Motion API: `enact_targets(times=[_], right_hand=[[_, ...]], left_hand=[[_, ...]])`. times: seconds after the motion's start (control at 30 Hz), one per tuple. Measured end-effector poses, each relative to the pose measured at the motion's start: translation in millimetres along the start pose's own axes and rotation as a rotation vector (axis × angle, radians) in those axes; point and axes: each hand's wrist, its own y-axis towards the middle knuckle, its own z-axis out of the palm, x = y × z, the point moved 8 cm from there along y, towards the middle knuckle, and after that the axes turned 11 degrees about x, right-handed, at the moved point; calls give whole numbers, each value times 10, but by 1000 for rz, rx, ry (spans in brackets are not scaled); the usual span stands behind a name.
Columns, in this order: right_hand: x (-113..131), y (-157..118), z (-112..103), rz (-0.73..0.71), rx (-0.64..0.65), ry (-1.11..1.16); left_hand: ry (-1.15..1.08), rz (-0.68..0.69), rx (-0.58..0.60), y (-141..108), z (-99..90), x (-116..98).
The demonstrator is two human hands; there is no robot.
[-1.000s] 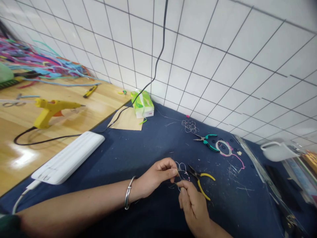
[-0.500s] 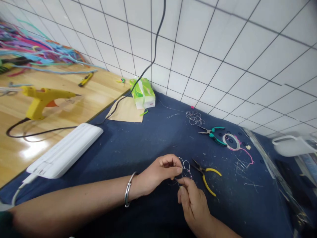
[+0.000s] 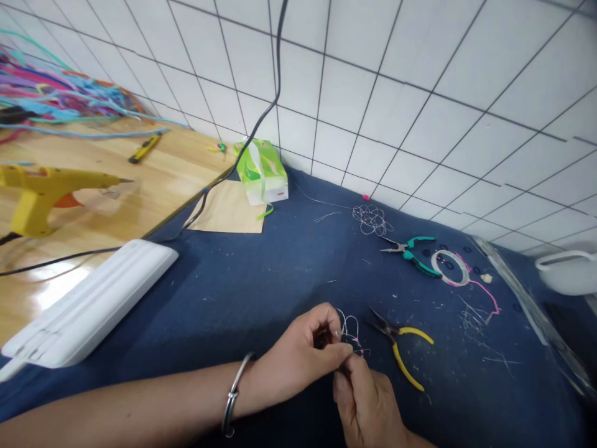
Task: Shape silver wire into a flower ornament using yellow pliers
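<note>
A small looped wire piece point(image 3: 352, 326) with pink bits shows beyond my fingertips. My left hand point(image 3: 305, 354), a silver bangle on its wrist, pinches the wire from the left. Close against it, my right hand point(image 3: 366, 395) is closed at the lower edge of the wire, fingertips pressed together. The fingers hide part of the wire. Just right of the hands lie yellow-handled pliers point(image 3: 403, 342), jaws pointing up and left. Farther back are teal-handled pliers point(image 3: 413, 254) beside a coil of looped wire point(image 3: 372, 219).
A white ring point(image 3: 450, 268) with pink cord and wire scraps point(image 3: 476, 320) lie at right. A white power bank point(image 3: 96, 305), yellow glue gun point(image 3: 51, 190), cutter point(image 3: 145, 148) and tissue pack point(image 3: 262, 171) are at left. A black cable point(image 3: 265, 115) hangs across.
The view has shifted, so the power bank and glue gun sit farther left and the pliers farther right. My hands have come closer together around the wire, left fingertips now over the right ones.
</note>
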Motion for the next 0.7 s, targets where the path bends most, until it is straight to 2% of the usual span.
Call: enact_targets(times=[0.17,0.43,0.7], right_hand=[[-30,3,9,17,17,79],[-146,-32,28,62,9,203],[-191,-55,16,105,48,230]], left_hand=[[-16,-5,27,-10,0,-61],[-40,-15,134,-10,42,-117],[114,42,136,-3,42,-166]])
